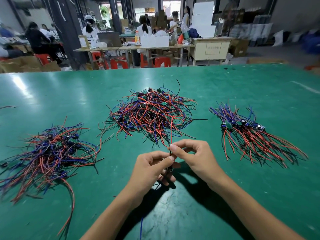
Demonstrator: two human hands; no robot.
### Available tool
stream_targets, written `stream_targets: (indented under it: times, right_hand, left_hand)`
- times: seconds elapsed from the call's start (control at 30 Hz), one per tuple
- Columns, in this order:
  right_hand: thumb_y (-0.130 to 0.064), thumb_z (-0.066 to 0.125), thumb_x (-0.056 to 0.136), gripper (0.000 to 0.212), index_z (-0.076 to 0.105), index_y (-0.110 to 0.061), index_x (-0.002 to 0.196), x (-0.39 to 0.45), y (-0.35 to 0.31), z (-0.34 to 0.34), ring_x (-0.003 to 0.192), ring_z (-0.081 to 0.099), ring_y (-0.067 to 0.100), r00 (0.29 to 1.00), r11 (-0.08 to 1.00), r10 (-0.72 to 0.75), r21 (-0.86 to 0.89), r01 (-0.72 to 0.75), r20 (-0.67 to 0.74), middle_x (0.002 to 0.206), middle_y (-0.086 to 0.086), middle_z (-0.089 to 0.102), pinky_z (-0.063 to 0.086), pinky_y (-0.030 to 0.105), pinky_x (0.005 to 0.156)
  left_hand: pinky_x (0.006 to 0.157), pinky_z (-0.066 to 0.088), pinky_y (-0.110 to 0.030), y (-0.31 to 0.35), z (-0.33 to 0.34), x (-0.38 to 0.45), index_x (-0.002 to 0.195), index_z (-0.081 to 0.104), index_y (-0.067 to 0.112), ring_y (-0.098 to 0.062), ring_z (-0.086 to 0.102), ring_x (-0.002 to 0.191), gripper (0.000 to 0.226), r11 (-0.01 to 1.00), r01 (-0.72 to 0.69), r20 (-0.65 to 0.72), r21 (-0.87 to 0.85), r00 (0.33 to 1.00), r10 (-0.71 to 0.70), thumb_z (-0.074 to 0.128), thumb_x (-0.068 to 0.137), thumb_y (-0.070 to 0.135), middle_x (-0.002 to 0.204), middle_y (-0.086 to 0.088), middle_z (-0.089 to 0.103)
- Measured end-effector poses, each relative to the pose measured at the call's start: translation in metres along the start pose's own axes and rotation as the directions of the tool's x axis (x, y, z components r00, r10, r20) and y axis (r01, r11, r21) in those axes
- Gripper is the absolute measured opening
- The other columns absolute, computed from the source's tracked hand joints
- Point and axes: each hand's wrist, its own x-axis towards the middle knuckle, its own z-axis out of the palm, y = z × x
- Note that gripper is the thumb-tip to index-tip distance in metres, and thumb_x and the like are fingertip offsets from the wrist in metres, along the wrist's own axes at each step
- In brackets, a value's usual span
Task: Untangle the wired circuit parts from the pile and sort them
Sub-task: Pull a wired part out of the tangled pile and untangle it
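Observation:
A tangled pile (152, 113) of small circuit boards with red, blue and black wires lies in the middle of the green table (259, 187). A second tangled heap (50, 153) sits at the left. At the right, a sorted bunch (251, 134) lies combed out with its boards in a row. My left hand (152, 168) holds one wired part (170, 168) near the table's front, its blue wire hanging down. My right hand (194, 155) pinches that part's red and black wires just above the left thumb; these wires run up toward the middle pile.
Past the table's far edge (155, 70) stand red stools, other worktables with boxes and bottles, and several seated people. A loose red wire (69, 205) trails from the left heap toward the front edge.

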Motion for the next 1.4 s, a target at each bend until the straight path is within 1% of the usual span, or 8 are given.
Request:
stream_targets:
  times: [0.17,0.4,0.6,0.7,0.9,1.17,1.27,1.4]
  right_hand:
    - [-0.037,0.074,0.09,0.01,0.081,-0.029,0.089,-0.002,-0.002,0.003,0.083,0.07,0.022,1.0,0.999,-0.007,-0.042,0.007,-0.001,0.083,-0.008,0.077,0.057,0.041,0.085]
    - [-0.027,0.065,0.098,0.015,0.08,-0.028,0.098,-0.008,-0.003,0.013,0.088,0.068,0.008,0.999,0.985,-0.04,-0.167,0.045,0.033,0.094,-0.017,0.075,0.053,0.027,0.074]
    - [-0.031,0.055,0.093,0.02,0.069,-0.023,0.082,-0.013,-0.004,0.027,0.074,0.064,0.009,1.0,0.998,0.007,-0.054,-0.009,-0.029,0.078,-0.006,0.071,0.054,0.035,0.076]
    - [-0.03,0.054,0.092,0.022,0.068,-0.019,0.079,-0.01,-0.002,0.027,0.056,0.057,0.008,0.994,0.998,0.059,0.016,-0.058,-0.093,0.062,-0.006,0.064,0.049,0.029,0.059]
    - [-0.022,0.053,0.096,0.024,0.071,-0.018,0.08,0.005,0.003,0.015,0.058,0.055,0.006,0.959,0.991,0.128,0.005,-0.131,-0.254,0.075,-0.01,0.07,0.044,0.023,0.055]
    - [-0.016,0.048,0.1,0.026,0.068,-0.018,0.083,0.012,0.006,0.002,0.049,0.052,0.0,0.912,0.989,0.145,0.025,-0.147,-0.384,0.087,-0.004,0.074,0.042,0.014,0.044]
    - [-0.018,0.047,0.102,0.028,0.071,-0.02,0.088,0.011,0.002,0.002,0.057,0.055,0.007,0.936,0.981,0.182,0.123,-0.152,-0.301,0.086,-0.001,0.075,0.043,0.02,0.049]
    - [-0.022,0.052,0.103,0.027,0.076,-0.015,0.094,0.002,-0.002,0.008,0.063,0.058,0.008,0.986,0.967,0.145,0.2,-0.158,0.076,0.082,0.0,0.074,0.046,0.017,0.055]
  left_hand:
    - [0.042,0.046,-0.025,-0.004,0.002,0.0,0.097,0.082,0.012,-0.024,0.058,0.05,0.016,0.996,-0.07,-0.058,0.048,0.996,0.073,0.066,0.096,0.014,0.088,-0.016,0.077]
    - [0.041,0.044,-0.025,-0.004,0.003,-0.001,0.085,0.083,0.014,-0.024,0.057,0.05,0.021,0.98,-0.137,-0.072,0.141,0.986,0.149,0.065,0.096,0.019,0.07,-0.02,0.068]
    - [0.04,0.041,-0.025,-0.004,0.003,0.0,0.066,0.078,0.011,-0.025,0.055,0.044,0.033,0.972,-0.135,-0.046,0.192,0.988,0.147,0.064,0.096,0.014,0.05,-0.017,0.057]
    - [0.037,0.037,-0.02,-0.002,0.003,0.001,0.064,0.077,0.012,-0.018,0.047,0.034,0.035,0.968,-0.113,0.006,0.223,0.993,0.115,0.064,0.096,0.017,0.045,-0.014,0.056]
    - [0.037,0.039,-0.021,-0.003,0.004,0.002,0.077,0.079,-0.002,-0.016,0.049,0.038,0.025,0.98,-0.052,0.145,0.191,0.989,0.024,0.069,0.093,0.014,0.076,-0.019,0.075]
    - [0.038,0.039,-0.02,0.0,0.003,-0.001,0.079,0.08,0.007,-0.017,0.051,0.038,0.017,0.973,0.001,0.26,0.231,0.964,-0.063,0.069,0.091,0.012,0.076,-0.012,0.076]
    - [0.038,0.039,-0.019,0.0,0.003,-0.005,0.08,0.08,0.005,-0.016,0.05,0.037,0.017,0.982,-0.006,0.234,0.188,0.971,-0.039,0.07,0.091,0.013,0.077,-0.015,0.076]
    - [0.035,0.037,-0.019,0.002,0.003,-0.004,0.072,0.077,-0.002,-0.014,0.047,0.034,0.028,0.994,-0.027,0.04,0.103,0.999,0.023,0.067,0.093,0.014,0.055,-0.006,0.067]
